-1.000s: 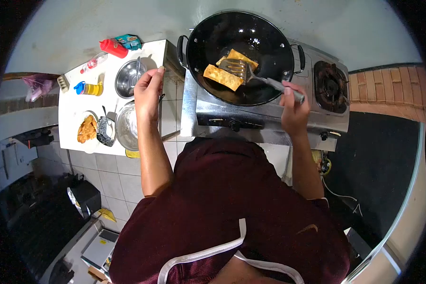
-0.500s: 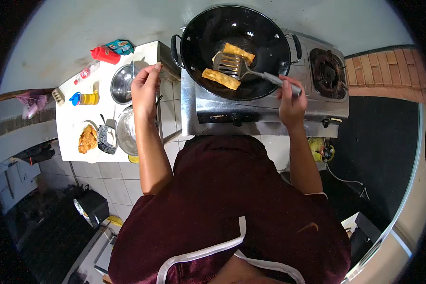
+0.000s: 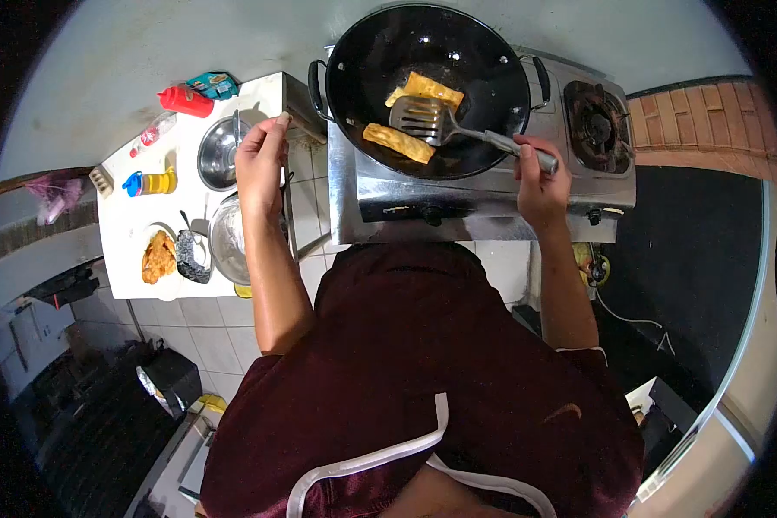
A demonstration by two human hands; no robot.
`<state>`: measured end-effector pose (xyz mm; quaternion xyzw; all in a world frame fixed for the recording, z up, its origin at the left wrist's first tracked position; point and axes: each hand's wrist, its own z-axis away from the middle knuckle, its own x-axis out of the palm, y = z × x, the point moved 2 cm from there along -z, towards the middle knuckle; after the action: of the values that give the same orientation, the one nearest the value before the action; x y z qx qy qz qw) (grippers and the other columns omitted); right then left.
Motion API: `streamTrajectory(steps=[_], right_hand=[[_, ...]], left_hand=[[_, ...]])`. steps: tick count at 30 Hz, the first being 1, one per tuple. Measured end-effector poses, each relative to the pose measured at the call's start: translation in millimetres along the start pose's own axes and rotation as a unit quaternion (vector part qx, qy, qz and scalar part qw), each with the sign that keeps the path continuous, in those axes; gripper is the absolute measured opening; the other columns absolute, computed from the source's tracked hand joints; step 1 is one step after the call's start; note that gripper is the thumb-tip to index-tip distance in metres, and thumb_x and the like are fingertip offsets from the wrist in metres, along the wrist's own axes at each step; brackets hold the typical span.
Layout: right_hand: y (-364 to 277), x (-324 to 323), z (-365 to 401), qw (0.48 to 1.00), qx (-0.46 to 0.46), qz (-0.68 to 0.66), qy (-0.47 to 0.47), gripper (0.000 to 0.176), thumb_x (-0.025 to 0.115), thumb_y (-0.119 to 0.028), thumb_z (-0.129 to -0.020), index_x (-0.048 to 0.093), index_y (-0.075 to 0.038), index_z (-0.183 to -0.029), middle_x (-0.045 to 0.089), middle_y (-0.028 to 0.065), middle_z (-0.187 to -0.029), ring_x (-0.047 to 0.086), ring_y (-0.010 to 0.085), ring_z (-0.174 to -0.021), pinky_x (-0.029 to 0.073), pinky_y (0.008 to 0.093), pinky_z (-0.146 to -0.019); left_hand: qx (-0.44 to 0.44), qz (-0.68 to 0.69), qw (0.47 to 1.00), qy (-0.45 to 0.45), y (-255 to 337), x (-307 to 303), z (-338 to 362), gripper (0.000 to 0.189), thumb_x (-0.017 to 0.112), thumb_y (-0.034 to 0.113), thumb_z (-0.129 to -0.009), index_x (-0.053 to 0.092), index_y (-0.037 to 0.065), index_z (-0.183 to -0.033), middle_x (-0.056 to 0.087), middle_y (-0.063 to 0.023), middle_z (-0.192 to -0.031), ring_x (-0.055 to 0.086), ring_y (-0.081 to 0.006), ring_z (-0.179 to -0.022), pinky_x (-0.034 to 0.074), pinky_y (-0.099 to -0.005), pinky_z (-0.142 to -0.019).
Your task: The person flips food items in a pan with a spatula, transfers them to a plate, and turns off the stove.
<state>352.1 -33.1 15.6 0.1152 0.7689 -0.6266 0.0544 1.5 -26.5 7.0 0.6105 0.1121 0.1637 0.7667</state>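
Observation:
My right hand (image 3: 541,177) is wrapped round the grey handle of a slotted spatula (image 3: 423,119). The spatula's metal head is inside a black wok (image 3: 363,65), between two golden fried rolls. One roll (image 3: 399,143) lies on the near side of the head; the other roll (image 3: 432,89) lies beyond it and is partly covered by it. My left hand (image 3: 263,151) is raised left of the wok with its fingertips pinched together; whether anything is between them is too small to tell. It is nearest to a steel bowl (image 3: 214,160) on the white table.
The wok stands on a steel gas stove (image 3: 483,229), with a bare burner (image 3: 597,125) at right. On the white table (image 3: 134,268) are a red bottle (image 3: 186,101), a yellow bottle with blue cap (image 3: 151,182), a plate of fried food (image 3: 159,257) and a second metal bowl (image 3: 226,237).
My right hand has shifted slightly right and down with the spatula, whose head still lies between the rolls. The near roll sits a little further left. My left hand stays raised and pinched.

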Motion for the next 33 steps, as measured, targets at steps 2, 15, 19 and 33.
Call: streamTrajectory(steps=[2, 15, 19, 33], right_hand=[[0, 0, 0, 1.000, 0.011, 0.005, -0.003, 0.020, 0.053, -0.017, -0.089, 0.059, 0.000, -0.098, 0.053, 0.0002, -0.066, 0.046, 0.0048, -0.057, 0.038, 0.0207, -0.051], [9, 2, -16, 0.991, 0.117, -0.065, -0.008, 0.020, 0.051, -0.019, -0.091, 0.058, -0.001, -0.098, 0.050, -0.0014, -0.064, 0.043, 0.0036, -0.056, 0.034, 0.0195, -0.050], [11, 3, -19, 0.991, 0.109, -0.072, 0.014, 0.020, 0.051, -0.019, -0.091, 0.058, -0.001, -0.097, 0.049, -0.0021, -0.062, 0.041, 0.0032, -0.054, 0.033, 0.0192, -0.048], [10, 5, -23, 0.991, 0.106, -0.085, -0.013, 0.018, 0.053, -0.018, -0.091, 0.058, -0.002, -0.097, 0.049, -0.0022, -0.060, 0.043, 0.0037, -0.054, 0.034, 0.0197, -0.049]], left_hand=[[0.006, 0.013, 1.000, -0.008, -3, -1, -2, 0.016, 0.059, 0.018, -0.086, 0.062, 0.003, -0.091, 0.047, 0.0057, -0.064, 0.036, -0.0032, -0.055, 0.027, -0.0180, -0.050], [0.009, -0.005, 1.000, 0.007, 1, 2, 2, 0.016, 0.057, 0.015, -0.086, 0.062, 0.001, -0.092, 0.046, 0.0059, -0.064, 0.035, -0.0028, -0.054, 0.025, -0.0178, -0.049], [0.013, 0.009, 1.000, 0.007, 0, 1, 4, 0.016, 0.058, 0.016, -0.086, 0.062, 0.002, -0.091, 0.045, 0.0063, -0.062, 0.034, -0.0025, -0.053, 0.025, -0.0179, -0.049], [0.007, 0.008, 1.000, 0.013, 2, -1, 7, 0.015, 0.062, 0.019, -0.084, 0.062, 0.004, -0.086, 0.046, 0.0068, -0.062, 0.034, -0.0030, -0.055, 0.025, -0.0183, -0.049]])
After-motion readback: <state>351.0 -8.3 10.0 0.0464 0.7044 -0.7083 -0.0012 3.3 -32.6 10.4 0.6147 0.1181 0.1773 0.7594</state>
